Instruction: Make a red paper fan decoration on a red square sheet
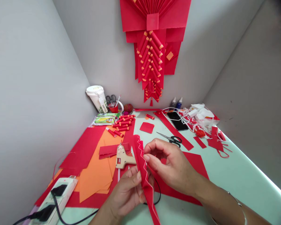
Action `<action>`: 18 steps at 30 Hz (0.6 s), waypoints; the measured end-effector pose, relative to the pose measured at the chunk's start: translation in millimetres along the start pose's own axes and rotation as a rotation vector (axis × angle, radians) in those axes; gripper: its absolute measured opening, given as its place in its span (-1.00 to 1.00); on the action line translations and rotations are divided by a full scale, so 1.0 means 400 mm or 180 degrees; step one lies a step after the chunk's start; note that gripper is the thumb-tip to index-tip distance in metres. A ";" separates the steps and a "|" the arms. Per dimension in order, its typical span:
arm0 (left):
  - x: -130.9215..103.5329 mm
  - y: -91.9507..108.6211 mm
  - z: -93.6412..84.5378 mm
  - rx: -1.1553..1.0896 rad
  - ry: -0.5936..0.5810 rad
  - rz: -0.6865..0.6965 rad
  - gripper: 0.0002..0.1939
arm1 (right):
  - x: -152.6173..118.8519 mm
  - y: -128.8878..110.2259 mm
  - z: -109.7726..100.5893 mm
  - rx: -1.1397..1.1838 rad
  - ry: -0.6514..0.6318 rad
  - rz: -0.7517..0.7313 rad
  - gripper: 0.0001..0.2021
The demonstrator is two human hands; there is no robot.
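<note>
Head view, forward-down over hands (pixel 172 167)

the place is bright, with soft light. the left wall (pixel 32 93) looks pale, and the right wall (pixel 248 87) is a darker gray. a soft shadow lies on the back wall (pixel 206 40), to the right of the red wall hanging (pixel 152 22). the table (pixel 259 176) shines almost white along its right edge. the top right corner is black and blurry. the walls lean outward, stretched at the sides.

A pale green table (pixel 227 175) carries a black phone (pixel 178 122), red sheets (pixel 196 165) and scissors (pixel 170 138)
</note>
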State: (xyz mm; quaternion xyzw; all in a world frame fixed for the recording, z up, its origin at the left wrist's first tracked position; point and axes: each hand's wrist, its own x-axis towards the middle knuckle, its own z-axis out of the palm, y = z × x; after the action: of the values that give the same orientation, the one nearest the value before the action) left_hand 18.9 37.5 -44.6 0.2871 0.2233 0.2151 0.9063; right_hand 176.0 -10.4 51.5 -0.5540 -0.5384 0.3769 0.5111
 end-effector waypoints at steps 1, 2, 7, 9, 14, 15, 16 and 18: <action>0.000 0.002 0.003 -0.0002 0.0000 -0.0013 -0.72 | -0.001 -0.001 0.000 -0.0021 0.0024 0.0011 -0.98; 0.000 0.004 0.006 -0.0013 -0.0007 -0.0026 -0.73 | -0.003 -0.001 -0.001 -0.0036 0.0038 0.0015 -0.98; 0.005 0.014 0.020 -0.0075 -0.0142 0.0001 -0.77 | -0.004 0.006 -0.006 -0.0033 0.0005 -0.0035 -0.97; 0.006 0.017 0.025 -0.0103 -0.0145 0.0016 -0.78 | -0.003 0.012 -0.009 -0.0032 0.0030 -0.0035 -0.97; 0.006 0.023 0.039 -0.0122 -0.0064 -0.0103 -0.75 | 0.003 0.024 -0.019 0.0165 0.0000 0.0004 -0.96; 0.007 0.023 0.040 -0.0130 -0.0054 -0.0097 -0.76 | 0.005 0.026 -0.020 0.0228 -0.0010 0.0026 -0.96; 0.007 0.024 0.041 -0.0128 -0.0047 -0.0078 -0.78 | 0.008 0.028 -0.022 0.0295 -0.0021 0.0048 -0.96; 0.008 0.026 0.039 -0.0081 -0.0020 0.0020 -0.80 | 0.015 0.035 -0.026 0.0479 -0.0078 0.0097 -0.95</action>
State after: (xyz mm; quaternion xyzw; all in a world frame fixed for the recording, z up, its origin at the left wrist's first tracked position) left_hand 27.1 40.2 -27.6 0.2769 0.2168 0.2199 0.9099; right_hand 190.0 -4.8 40.6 -0.5175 -0.5063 0.4307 0.5388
